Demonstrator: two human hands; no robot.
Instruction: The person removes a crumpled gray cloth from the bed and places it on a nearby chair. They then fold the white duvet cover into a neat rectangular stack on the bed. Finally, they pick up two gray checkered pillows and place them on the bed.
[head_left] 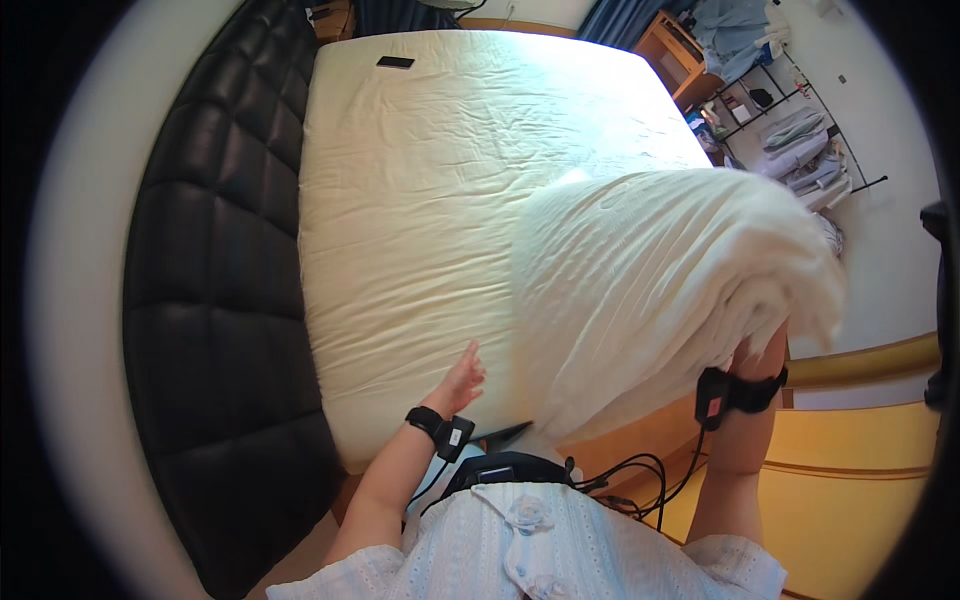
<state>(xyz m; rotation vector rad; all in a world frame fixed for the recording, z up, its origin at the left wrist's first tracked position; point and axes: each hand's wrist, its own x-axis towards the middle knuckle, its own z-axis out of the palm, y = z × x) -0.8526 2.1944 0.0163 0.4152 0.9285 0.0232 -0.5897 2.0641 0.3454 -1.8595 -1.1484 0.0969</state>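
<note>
Right of centre in frame: white blanket bunched, raised over mattress. Our right hand, mostly hidden, grips its lower edge. Our left hand open, flat on mattress. We judge blanket soft, light, floppy; best held by edge, both hands.

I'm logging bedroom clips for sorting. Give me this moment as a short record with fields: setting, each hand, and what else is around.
setting: bedroom, seen from above the bed
mattress: cream sheet, wrinkled, bare of covers
blanket: white, bunched, lifted over the mattress's right side
right hand: raised, mostly hidden under the blanket, gripping it
left hand: open, fingers spread, at the sheet near the blanket's edge
headboard: black, quilted, along the left
phone: dark, flat, on the far corner
rack: clothes, far right
</note>
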